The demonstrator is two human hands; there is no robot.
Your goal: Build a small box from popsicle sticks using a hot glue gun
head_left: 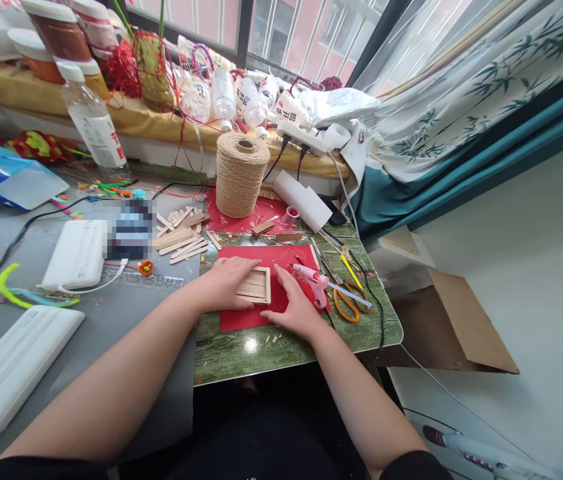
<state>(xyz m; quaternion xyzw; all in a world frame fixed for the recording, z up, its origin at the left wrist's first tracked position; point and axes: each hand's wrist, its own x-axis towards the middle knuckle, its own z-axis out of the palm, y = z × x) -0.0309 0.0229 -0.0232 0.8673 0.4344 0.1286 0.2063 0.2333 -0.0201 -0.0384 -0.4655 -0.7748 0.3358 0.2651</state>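
Note:
On a red sheet [234,322] lies a small wooden tray [255,287] built from craft sticks, with a raised rim. My left hand [225,283] grips its left side, fingers along the far edge and thumb at the near edge. Just right of the tray, my right hand [294,305] is open, thumb and fingers spread, with nothing in it. A pink hot glue gun [317,287] with a glue stick in its back lies beyond that hand. Orange-handled scissors [348,307] rest to the right of it.
Loose craft sticks [184,239] are piled at the left behind the sheet. A big twine spool [242,175] stands at the back. White power banks [75,253] and a water bottle [95,127] are on the left. A black cable [376,300] runs along the table's right side, beside a cardboard box [471,320].

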